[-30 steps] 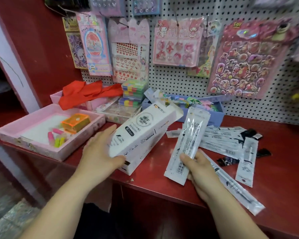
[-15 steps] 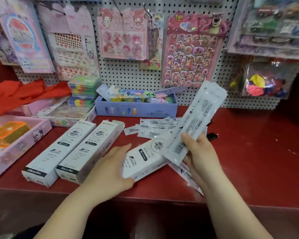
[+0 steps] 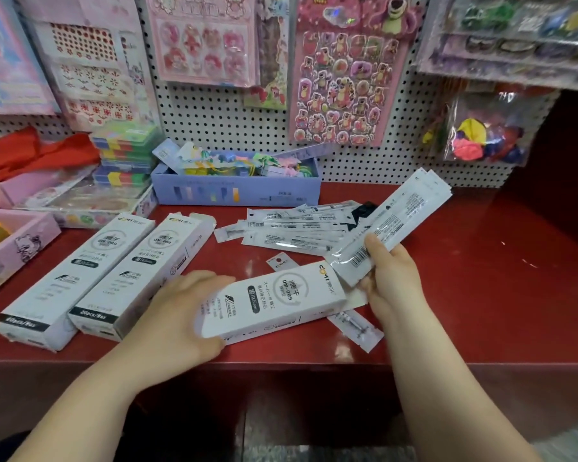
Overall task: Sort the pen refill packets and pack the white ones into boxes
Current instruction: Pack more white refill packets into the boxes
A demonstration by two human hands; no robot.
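Over the counter (image 3: pixel 481 311), left hand (image 3: pixel 177 315) grips box (image 3: pixel 274 301), right hand (image 3: pixel 389 281) packets (image 3: pixel 391 228).

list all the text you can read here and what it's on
"DM-009": near refill box the left hand holds, also middle box and left box.
"20pcs/Box": middle box's black end band.
Packets in the right hand: print and barcode too small to read.
Brand logos and small print on the boxes: blurred.

Head-worn view, forward and down, near counter (image 3: pixel 481 295)
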